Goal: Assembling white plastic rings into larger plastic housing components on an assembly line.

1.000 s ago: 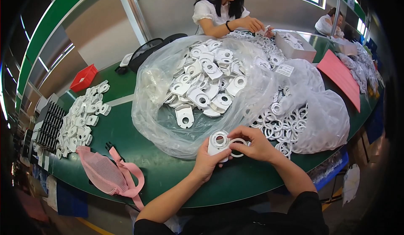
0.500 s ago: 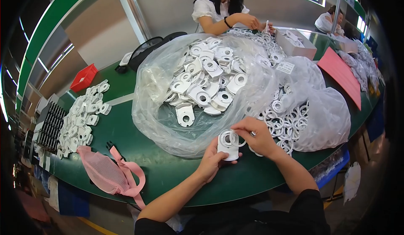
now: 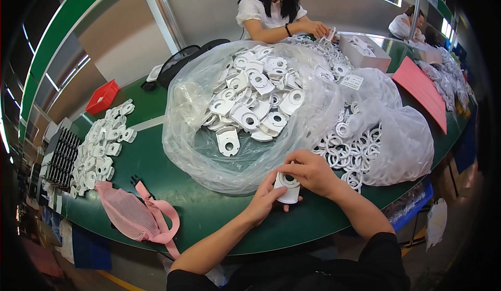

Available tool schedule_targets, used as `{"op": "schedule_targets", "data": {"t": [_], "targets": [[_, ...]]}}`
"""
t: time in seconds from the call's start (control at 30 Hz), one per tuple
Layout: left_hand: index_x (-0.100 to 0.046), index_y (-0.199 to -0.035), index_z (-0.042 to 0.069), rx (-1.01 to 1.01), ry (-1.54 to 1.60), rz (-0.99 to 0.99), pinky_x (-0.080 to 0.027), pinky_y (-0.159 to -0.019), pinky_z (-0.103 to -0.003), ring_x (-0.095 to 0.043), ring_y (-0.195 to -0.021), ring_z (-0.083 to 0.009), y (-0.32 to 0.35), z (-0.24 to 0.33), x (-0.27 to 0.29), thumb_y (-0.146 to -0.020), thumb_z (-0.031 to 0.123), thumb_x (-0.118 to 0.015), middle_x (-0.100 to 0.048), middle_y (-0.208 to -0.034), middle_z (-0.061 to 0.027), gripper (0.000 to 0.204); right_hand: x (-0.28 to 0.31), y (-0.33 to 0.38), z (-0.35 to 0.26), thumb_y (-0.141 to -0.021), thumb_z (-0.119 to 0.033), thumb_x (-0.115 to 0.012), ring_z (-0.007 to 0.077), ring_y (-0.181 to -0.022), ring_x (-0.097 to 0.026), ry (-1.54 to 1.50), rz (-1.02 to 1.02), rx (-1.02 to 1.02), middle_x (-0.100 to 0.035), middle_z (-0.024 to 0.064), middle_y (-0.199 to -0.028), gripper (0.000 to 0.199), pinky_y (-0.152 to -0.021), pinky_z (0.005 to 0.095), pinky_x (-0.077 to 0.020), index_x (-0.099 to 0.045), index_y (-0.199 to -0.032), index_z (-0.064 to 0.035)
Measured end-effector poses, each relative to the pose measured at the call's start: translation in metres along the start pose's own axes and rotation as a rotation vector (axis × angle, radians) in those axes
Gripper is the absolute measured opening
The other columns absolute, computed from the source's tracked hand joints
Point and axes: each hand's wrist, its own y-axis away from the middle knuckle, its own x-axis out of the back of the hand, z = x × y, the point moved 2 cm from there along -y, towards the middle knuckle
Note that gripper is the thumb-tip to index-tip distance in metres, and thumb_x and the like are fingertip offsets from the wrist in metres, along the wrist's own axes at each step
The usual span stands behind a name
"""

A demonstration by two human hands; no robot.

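My left hand (image 3: 262,203) is closed on a white plastic plate (image 3: 286,194) with a round hole, its thumb lying across the front. At the plate's upper part, my right hand (image 3: 312,173) pinches a white ring (image 3: 285,178) against the hole, its fingertips hiding part of the ring. Just beyond my hands lies a large open clear plastic bag (image 3: 190,158) with a heap of similar white plates (image 3: 250,95) in it. Many loose white rings (image 3: 347,153) spread on the table to the right of my right hand, partly under another clear bag (image 3: 404,150).
On the green table (image 3: 209,223), a pink mesh bag with a strap (image 3: 125,213) lies at left. Beyond it are more white plates (image 3: 99,150), black stacked trays (image 3: 61,155) and a red bin (image 3: 102,97). Across sits a co-worker (image 3: 271,14) beside a white box (image 3: 365,53).
My right hand has moved slightly left and brought the ring down against the plate. The plate is tilted a little differently. Across the table, the co-worker's hands have shifted.
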Motion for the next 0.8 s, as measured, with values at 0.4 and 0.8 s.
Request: {"op": "schedule_targets", "data": {"t": [0.4,0.8], "targets": [[-0.029,-0.135,0.007,-0.128,-0.298,0.078,-0.043,-0.048,-0.018,-0.066,-0.079,-0.0143,0.007,0.005,-0.005,-0.091,0.009,-0.049,-0.059,-0.104,-0.0085,0.048,0.002,-0.001,-0.003,-0.078,-0.010,-0.067,0.0187,-0.073,-0.057,-0.237,0.070,-0.205,-0.057,0.0075,-0.083,0.015,-0.064,0.0275,-0.0443,-0.069,-0.093,-0.0062],[-0.050,-0.109,0.003,-0.418,-0.864,0.214,-0.045,-0.061,-0.034,-0.059,-0.070,-0.0273,0.008,0.010,0.002,-0.092,0.018,-0.050,-0.059,-0.080,-0.0162,0.023,0.009,-0.001,0.004,-0.081,-0.011,-0.065,0.0148,-0.066,-0.055,-0.391,-0.138,-0.273,-0.058,0.0064,-0.075,0.009,-0.061,0.0254,-0.0422,-0.064,-0.083,-0.0015]]}}
